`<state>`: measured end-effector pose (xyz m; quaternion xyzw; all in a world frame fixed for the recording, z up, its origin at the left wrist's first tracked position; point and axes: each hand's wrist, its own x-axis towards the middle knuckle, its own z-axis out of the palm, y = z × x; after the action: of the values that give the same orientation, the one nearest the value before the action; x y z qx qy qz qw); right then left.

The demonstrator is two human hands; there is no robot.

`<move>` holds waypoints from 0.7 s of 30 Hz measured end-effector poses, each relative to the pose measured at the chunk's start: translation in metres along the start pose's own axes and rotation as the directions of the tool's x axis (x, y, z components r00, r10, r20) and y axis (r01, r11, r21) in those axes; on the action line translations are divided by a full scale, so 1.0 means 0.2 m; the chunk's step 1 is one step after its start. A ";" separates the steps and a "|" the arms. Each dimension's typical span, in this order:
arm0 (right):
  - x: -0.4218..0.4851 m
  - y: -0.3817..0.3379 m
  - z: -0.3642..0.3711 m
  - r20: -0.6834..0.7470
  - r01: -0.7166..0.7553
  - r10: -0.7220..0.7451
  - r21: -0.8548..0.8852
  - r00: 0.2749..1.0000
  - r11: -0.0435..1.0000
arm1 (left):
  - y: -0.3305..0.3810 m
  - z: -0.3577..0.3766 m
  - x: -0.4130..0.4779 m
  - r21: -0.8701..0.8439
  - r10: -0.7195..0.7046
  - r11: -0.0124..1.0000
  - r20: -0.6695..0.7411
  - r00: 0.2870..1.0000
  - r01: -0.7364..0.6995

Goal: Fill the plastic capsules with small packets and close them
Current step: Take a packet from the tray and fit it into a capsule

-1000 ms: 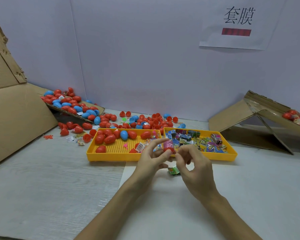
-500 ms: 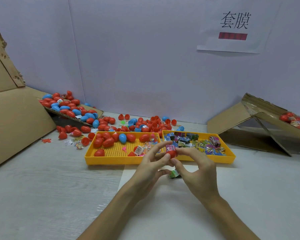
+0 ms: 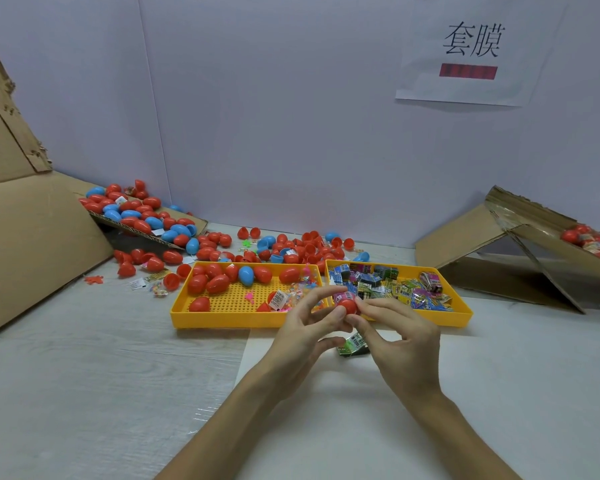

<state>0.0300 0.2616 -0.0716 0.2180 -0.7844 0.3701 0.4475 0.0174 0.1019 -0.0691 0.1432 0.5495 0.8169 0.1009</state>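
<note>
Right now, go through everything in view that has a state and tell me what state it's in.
red capsule: off the table, pinched between both hands; closed or not, cannot tell
left hand: pinches the red capsule
right hand: pinches the red capsule
green packet: lying loose on the table below the hands
left tray: holds capsules
right tray: holds loose packets

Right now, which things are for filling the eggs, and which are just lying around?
For the job: red capsule, pinched by the left hand and right hand; green packet under them; yellow tray of packets; yellow tray of capsules.

Just lying about: paper sign on the wall; cardboard sheet at left; orange scrap.
</note>
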 end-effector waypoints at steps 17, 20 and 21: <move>0.01 0.02 -0.01 0.289 -0.043 -0.028 0.235 0.957 0.971 | -0.05 -0.03 0.00 0.226 0.055 0.973 -0.019 0.998 -0.050; 0.02 0.01 0.00 0.296 -0.094 0.015 0.252 0.955 0.963 | -0.04 -0.01 0.01 0.310 0.111 0.948 -0.090 0.990 -0.078; 0.02 0.01 -0.01 0.275 -0.163 0.089 0.262 0.957 0.951 | -0.04 0.00 0.01 0.352 0.144 0.931 -0.120 0.982 -0.094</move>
<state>0.0271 0.2641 -0.0683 0.2752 -0.7878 0.4743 0.2806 0.0144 0.1057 -0.0772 0.1326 0.6802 0.7207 -0.0152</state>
